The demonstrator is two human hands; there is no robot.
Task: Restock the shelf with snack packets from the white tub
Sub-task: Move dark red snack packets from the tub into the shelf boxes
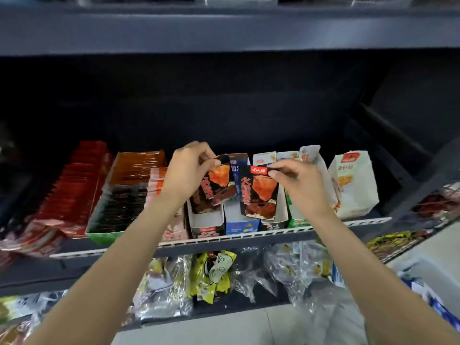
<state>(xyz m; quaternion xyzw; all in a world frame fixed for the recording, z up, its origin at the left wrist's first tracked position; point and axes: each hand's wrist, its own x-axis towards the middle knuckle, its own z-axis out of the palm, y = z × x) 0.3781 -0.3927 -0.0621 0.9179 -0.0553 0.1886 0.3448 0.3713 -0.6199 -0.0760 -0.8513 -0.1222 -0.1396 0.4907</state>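
Plainly, left hand (188, 170): its grip pinches the top corner of a tilted dark packet (216, 185), fingers curled round the edge; the packet's lower part sits in a white display box (206, 221).
Right hand (296, 181): thumb and fingertips pinch the red top band of a second dark packet (258, 192), held upright over the next box (281, 215); its lower edge is masked by the box wall.
Shelf (224, 241): carries rows of boxes, a red stack (72, 185) at the left, a white bag (353, 183) at the right.
Hard to make out: the shelf's back is black shadow; printed characters blur.
Cut off: a white rim (423, 260) at the lower right edge, perhaps the tub, too partial to tell.
Lower tier: crinkled clear bags (293, 270), contents unclear.
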